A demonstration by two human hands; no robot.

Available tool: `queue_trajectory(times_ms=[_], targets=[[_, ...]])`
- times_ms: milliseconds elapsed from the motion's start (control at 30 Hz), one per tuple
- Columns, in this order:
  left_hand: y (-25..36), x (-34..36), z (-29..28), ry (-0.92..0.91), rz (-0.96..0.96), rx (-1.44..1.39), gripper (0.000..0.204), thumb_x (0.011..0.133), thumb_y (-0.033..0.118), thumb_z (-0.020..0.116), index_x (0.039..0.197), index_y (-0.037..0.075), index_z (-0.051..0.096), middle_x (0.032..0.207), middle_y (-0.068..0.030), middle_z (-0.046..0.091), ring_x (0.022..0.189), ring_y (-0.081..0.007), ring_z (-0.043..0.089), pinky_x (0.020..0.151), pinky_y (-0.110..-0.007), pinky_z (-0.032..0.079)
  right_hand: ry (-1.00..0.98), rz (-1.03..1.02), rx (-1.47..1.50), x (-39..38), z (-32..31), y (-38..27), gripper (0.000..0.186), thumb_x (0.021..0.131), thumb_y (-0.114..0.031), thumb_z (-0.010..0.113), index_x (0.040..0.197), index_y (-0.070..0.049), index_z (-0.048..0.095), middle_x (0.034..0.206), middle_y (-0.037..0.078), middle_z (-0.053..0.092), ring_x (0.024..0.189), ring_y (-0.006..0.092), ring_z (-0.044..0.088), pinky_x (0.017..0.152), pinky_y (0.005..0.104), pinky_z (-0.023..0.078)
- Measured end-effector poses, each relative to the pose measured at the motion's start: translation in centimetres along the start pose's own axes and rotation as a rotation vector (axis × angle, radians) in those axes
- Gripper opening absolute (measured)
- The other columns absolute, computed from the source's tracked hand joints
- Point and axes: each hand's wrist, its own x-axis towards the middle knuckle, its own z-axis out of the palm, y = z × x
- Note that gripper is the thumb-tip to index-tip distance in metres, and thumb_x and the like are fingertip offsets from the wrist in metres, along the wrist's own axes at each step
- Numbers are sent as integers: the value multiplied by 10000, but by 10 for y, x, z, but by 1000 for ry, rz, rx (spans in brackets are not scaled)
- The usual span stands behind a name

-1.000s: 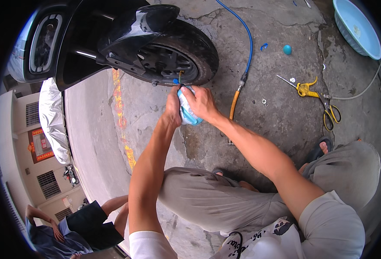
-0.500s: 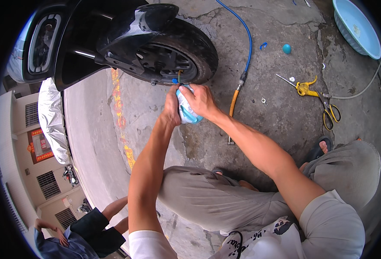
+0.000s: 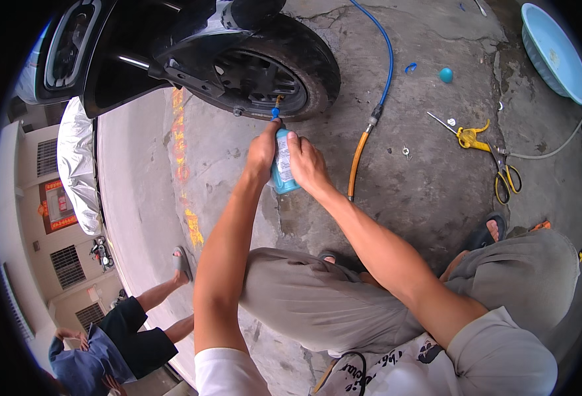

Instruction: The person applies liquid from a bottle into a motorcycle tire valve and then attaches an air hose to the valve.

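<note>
Between my two hands is a teal squeeze bottle (image 3: 284,178) with a white printed label. My left hand (image 3: 262,153) wraps its left side and the neck end. My right hand (image 3: 309,162) presses on its right side, thumb along the label. A blue nozzle (image 3: 276,113) at the bottle's far end meets a thin brass-coloured valve stem (image 3: 279,100) at the wheel rim; the exact joint is small and partly behind my fingers. The black tyre (image 3: 327,72) belongs to a dark scooter (image 3: 132,39) at the upper left.
A blue and orange air hose (image 3: 390,59) lies right of the wheel. Farther right are a yellow air blow gun (image 3: 474,136), scissors (image 3: 504,183), a teal cap (image 3: 446,75) and a light-blue basin (image 3: 526,46). Another person (image 3: 106,346) stands at the lower left.
The bottle has turned in my hands and looks less crumpled, with more of its label showing. My right hand sits flatter along its side. The other person's legs have shifted.
</note>
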Motion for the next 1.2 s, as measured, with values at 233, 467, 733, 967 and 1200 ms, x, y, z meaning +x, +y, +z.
queue_trajectory(times_ms=[233, 467, 733, 967, 1200], targets=[[10, -3, 5, 115, 73, 376, 870, 881, 727, 601, 1060, -111, 757, 1097, -288, 738, 1039, -378, 714, 942, -439, 504, -65, 288, 362, 17, 10, 21, 875, 1003, -717, 440, 1110, 110, 705, 1114, 319, 711, 1078, 423, 689, 929, 459, 518], [3, -6, -2, 123, 162, 676, 973, 897, 794, 499, 1169, -115, 713, 1232, -351, 682, 1232, -458, 641, 1052, -463, 469, 58, 305, 351, 8, 12, 5, 837, 971, -718, 568, 826, 95, 700, 887, 210, 715, 850, 242, 672, 785, 417, 525], [1, 8, 15, -73, 3, 80, 607, 996, 533, 555, 1067, -50, 707, 959, -158, 714, 832, -243, 678, 767, -421, 558, 177, 46, 97, 18, -4, 5, 820, 982, -670, 570, 790, 118, 689, 824, 276, 705, 807, 347, 707, 761, 459, 525], [15, -15, 20, -308, -33, -192, 457, 1046, 486, 467, 958, 83, 664, 828, -72, 676, 684, -227, 641, 691, -402, 554, 143, -78, 88, 15, -13, -5, 666, 987, -604, 585, 822, 24, 736, 786, 277, 703, 781, 450, 707, 710, 498, 523], [23, -29, 21, -260, -76, -221, 459, 1041, 505, 455, 924, 105, 650, 809, -83, 687, 674, -248, 657, 686, -409, 561, 156, -219, 100, 21, -10, -1, 608, 1002, -546, 619, 811, 21, 727, 684, 212, 681, 627, 325, 671, 632, 447, 501]])
